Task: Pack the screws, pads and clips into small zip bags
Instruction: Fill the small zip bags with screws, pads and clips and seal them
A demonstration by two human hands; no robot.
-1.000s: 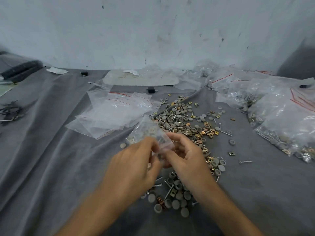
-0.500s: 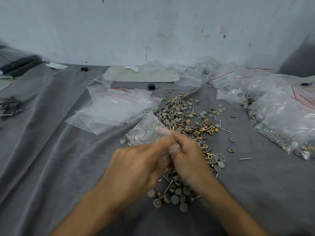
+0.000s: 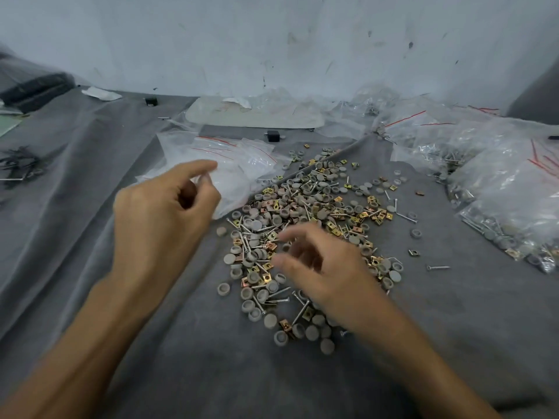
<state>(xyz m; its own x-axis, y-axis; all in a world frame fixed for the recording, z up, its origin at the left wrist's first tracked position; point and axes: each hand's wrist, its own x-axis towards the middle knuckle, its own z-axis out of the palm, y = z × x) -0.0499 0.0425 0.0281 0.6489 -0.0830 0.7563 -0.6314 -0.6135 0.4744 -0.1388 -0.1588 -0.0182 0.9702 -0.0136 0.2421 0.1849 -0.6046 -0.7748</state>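
A loose pile of grey round pads, brass clips and screws (image 3: 305, 219) lies on the grey cloth (image 3: 90, 267). My right hand (image 3: 323, 270) hovers over the near part of the pile, fingers loosely curled and holding nothing. My left hand (image 3: 163, 213) is up and to the left, over the stack of empty zip bags (image 3: 239, 164) with red seal lines. Its thumb and index finger lie close together at a bag's edge. Blur hides whether they pinch it. The part-filled bag is out of sight.
Filled bags of parts (image 3: 508, 207) are heaped along the right side. A pale flat panel (image 3: 254, 114) and a small black block (image 3: 273, 136) lie at the back near the wall. Dark metal pieces (image 3: 18, 167) sit at the far left.
Both hands let go of the part-filled bag they held together. My left hand moved left and away to the empty bags; my right hand dropped over the pile.
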